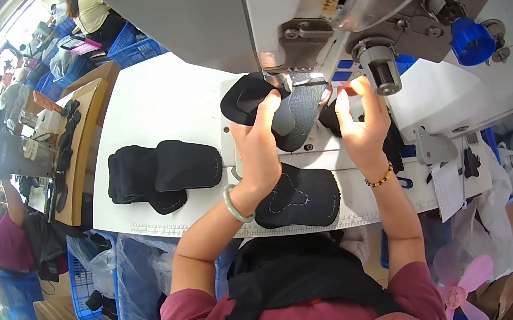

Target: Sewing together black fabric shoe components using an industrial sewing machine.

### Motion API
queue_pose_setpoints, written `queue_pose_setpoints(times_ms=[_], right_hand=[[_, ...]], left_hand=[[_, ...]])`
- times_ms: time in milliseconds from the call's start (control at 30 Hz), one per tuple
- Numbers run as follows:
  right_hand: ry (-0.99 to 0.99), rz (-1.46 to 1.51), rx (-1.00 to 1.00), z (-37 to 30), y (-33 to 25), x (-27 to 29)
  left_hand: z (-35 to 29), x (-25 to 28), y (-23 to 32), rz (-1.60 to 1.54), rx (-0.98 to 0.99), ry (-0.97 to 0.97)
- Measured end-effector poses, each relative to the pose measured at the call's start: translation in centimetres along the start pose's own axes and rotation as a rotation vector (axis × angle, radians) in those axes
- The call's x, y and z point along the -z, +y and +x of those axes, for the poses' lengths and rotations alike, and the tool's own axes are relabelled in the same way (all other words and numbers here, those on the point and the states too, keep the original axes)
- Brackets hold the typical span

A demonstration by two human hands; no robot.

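My left hand (259,148) is closed on a black padded fabric piece (240,103), pinching its edge between thumb and fingers beside the needle area of a white sewing machine (192,18). A grey textured strip (308,109) curves down between my hands under the machine head. On its right side, my right hand (362,116) has its thumb and fingertips drawn together near the presser foot; what they grip is too small to make out. Close to my left forearm lies a black piece with light stitching (300,197). Stacked black pieces (160,172) rest farther left.
A white table (145,104) carries the machine, with a ruler strip along its front edge. Blue crates (92,282) and plastic bags stand at the left. A pink fan (457,294) is at lower right. Other people work at the far left and back.
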State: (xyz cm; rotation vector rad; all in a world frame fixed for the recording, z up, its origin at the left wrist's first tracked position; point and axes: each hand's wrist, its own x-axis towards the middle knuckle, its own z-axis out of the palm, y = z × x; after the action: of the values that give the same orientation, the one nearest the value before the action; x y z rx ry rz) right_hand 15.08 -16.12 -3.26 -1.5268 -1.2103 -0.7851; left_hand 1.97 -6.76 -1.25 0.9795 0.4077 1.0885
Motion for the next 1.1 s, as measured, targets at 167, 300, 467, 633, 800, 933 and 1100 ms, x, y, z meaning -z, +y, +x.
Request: queue_pose_setpoints(times_ms=[167,300,467,633,800,933,1100], right_hand=[[-0.354,0.684,-0.725,0.2,-2.9,1.4],[-0.513,0.871,-0.916,1.1,-4.8,1.3],[-0.470,1.017,-0.950,1.2,-4.9,0.8],[-0.469,0.975,-0.943,0.9,-4.7,0.8],[-0.530,0.786,-0.947,1.3,-4.8,1.5],[-0.035,0.256,-0.068,-0.5,-1.9,1.7],[-0.375,0.205,0.371,2.5,0.0,2.8]], left_hand=[[-1.4,-1.7,-1.0,-0.031,-0.191,0.075],[-1.7,-1.6,-0.8,0.048,-0.106,0.054],[-0.3,4.7,-0.4,0.489,-0.747,0.115],[-0.6,4.1,2.4,1.259,-1.170,-0.448],[0.8,3.7,2.0,1.158,-1.156,-0.461],[1.5,3.4,2.2,1.248,-1.397,-0.502],[1.2,2.6,3.3,1.269,-1.420,-0.576]])
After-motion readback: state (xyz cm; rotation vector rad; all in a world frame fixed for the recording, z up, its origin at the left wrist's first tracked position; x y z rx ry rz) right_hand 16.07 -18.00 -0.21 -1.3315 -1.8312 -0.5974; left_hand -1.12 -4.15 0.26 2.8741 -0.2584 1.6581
